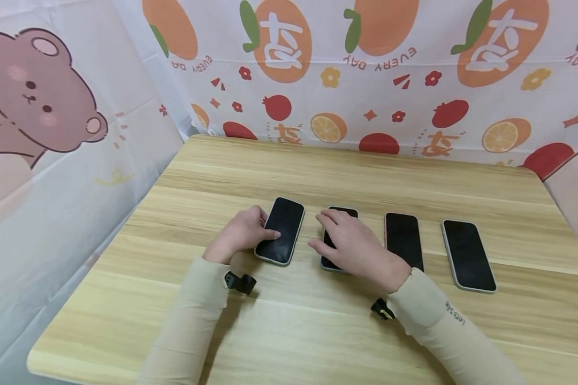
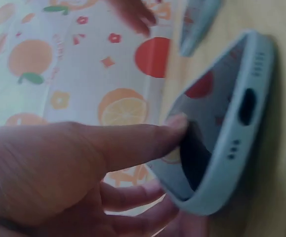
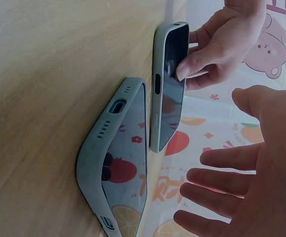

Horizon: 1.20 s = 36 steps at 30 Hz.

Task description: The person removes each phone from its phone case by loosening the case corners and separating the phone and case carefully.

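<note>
The leftmost smartphone (image 1: 286,216), in a pale case, lies screen up on the table. My left hand (image 1: 241,232) grips it by its left side, with the thumb on the dark screen and the other fingers at the edge. In the left wrist view the case's bottom end (image 2: 217,182) shows its port slot and small holes. My right hand (image 1: 356,243) is above the second smartphone (image 1: 330,263) and partly hides it. In the right wrist view the right hand's fingers (image 3: 226,182) are spread and apart from that phone (image 3: 91,158).
To the right lie a third smartphone (image 1: 403,238) and a fourth one (image 1: 469,256), both screen up in a row. The wooden table (image 1: 270,326) meets a fruit-print cloth (image 1: 347,91) at the back. A bear-print cloth (image 1: 120,85) hangs on the left.
</note>
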Motion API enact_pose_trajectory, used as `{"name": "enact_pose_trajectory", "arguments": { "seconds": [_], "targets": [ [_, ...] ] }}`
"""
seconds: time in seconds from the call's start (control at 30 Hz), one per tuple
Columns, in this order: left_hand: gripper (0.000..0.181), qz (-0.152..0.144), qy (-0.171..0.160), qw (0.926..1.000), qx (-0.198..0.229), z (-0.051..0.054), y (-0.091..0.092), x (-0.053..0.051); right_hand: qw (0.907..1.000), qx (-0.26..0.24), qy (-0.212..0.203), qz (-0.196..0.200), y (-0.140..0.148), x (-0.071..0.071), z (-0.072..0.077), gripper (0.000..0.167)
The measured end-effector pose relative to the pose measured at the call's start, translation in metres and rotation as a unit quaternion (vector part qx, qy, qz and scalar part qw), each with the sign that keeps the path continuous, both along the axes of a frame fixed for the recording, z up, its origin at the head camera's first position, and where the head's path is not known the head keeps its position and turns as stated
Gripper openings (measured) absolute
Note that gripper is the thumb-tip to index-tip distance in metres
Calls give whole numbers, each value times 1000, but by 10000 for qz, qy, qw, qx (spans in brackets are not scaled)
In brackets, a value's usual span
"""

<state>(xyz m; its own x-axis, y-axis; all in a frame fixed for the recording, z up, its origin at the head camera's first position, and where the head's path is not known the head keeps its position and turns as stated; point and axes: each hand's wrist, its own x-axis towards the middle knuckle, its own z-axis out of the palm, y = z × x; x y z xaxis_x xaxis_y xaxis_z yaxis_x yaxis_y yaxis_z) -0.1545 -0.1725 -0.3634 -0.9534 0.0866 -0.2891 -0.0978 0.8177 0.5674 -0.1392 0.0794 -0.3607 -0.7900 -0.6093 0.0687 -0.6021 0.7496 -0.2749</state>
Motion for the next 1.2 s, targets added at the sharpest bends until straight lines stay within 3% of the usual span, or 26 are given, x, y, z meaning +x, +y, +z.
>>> {"name": "enact_pose_trajectory", "arguments": {
  "seconds": [0.17,0.33,0.53,0.77,0.97,1.07,1.2],
  "targets": [
    [43,-41,-458,9964,717,1,-7,-4,10000,-13,25,-22,1,0,2,65],
    [50,252,-837,9807,1749,-1,-9,-3,10000,10,-25,-49,1,-1,4,65],
    [51,503,-935,9647,2409,-1,-9,0,10000,2,-51,-62,1,-1,4,65],
    [50,616,-802,9411,3228,-1,-8,1,10000,-31,-13,-70,0,-3,3,67],
    [48,464,-637,9285,3628,9,-4,1,9995,-180,-230,-124,-2,-4,6,69],
    [48,337,-566,9220,3816,15,0,3,9970,-452,-565,-271,-2,-6,11,70],
    [48,144,-468,9190,3913,22,6,6,9878,-1148,-960,-435,-3,-10,17,64]
  ]
}}
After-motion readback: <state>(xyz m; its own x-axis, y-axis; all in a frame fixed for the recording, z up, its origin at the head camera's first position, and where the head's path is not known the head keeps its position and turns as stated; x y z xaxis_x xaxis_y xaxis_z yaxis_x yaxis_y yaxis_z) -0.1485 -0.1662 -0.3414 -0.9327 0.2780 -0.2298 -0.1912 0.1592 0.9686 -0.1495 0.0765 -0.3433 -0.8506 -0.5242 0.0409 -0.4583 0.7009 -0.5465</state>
